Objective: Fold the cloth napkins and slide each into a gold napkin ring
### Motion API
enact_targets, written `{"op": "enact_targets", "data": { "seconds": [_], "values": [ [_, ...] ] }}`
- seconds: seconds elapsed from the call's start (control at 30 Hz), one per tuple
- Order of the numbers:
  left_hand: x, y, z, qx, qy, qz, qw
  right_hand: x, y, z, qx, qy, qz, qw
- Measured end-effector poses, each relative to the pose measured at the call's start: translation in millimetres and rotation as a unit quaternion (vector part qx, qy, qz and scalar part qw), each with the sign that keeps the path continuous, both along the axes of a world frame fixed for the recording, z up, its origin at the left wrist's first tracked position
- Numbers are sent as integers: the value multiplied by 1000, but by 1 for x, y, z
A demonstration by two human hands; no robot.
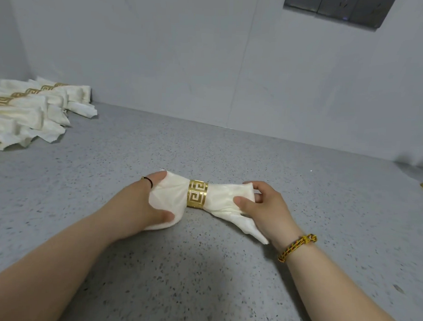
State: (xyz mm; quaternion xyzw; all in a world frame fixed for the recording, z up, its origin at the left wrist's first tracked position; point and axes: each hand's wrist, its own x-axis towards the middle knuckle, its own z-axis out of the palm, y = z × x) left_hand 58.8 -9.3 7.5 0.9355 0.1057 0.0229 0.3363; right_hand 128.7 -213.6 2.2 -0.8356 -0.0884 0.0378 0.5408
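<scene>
Cream cloth napkin (219, 200), gathered like a bow, is laid at the centre of the speckled grey stone bench (200, 276) and is encircled at its middle by a gold fretwork napkin ring (197, 194). The end at 9 o'clock of the ring is gripped by the left hand (140, 205); the 3 o'clock end is pinched between thumb and fingers of the right hand (264, 207). Ringed cream napkins (26, 113) are stacked at 10 o'clock.

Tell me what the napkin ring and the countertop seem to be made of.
The napkin ring looks like thin metal with a shiny gold finish; its cut-out key pattern shows the napkin through. The countertop looks like grey stone or composite, matte, with dark flecks.
</scene>
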Motion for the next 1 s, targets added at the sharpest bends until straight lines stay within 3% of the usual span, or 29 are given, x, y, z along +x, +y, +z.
{"op": "enact_targets", "data": {
  "seconds": [0.1, 0.17, 0.3, 0.4, 0.6, 0.7, 0.77, 0.83, 0.87, 0.93, 1.0],
  "values": [
    [-5, -4, 8, 33, 34, -36, 998, 4, -5, 2, -61, -12, -5, 998],
    [-5, 4, 14, 21, 29, -1, 999, 7, -11, 5, -57, -4, -20, 998],
    [4, 28, 17, -157, -43, 99, 982, 10, -16, 8, -40, 22, -24, 999],
    [18, 28, 11, -175, -19, 77, 981, 8, -17, 10, 5, 43, 30, 999],
    [19, 16, -1, -159, -28, -16, 987, 7, -19, 8, -18, 29, 106, 994],
    [11, 15, -2, -230, -50, -35, 971, 3, -22, 13, -39, 56, 144, 987],
    [8, 13, -2, -269, -52, -40, 961, -4, -20, 17, -136, -44, 92, 985],
    [9, 12, -2, -273, -54, -35, 960, -15, -5, 26, -280, -212, 56, 935],
    [9, 11, -1, -280, -54, -34, 958, -19, 7, 30, -323, -252, 82, 909],
    [9, 11, 0, -324, -55, -34, 944, -21, 31, 32, -375, -247, 170, 877],
    [8, 12, 0, -361, -67, -32, 930, -17, 48, 33, -399, -200, 215, 869]
  ]
}}
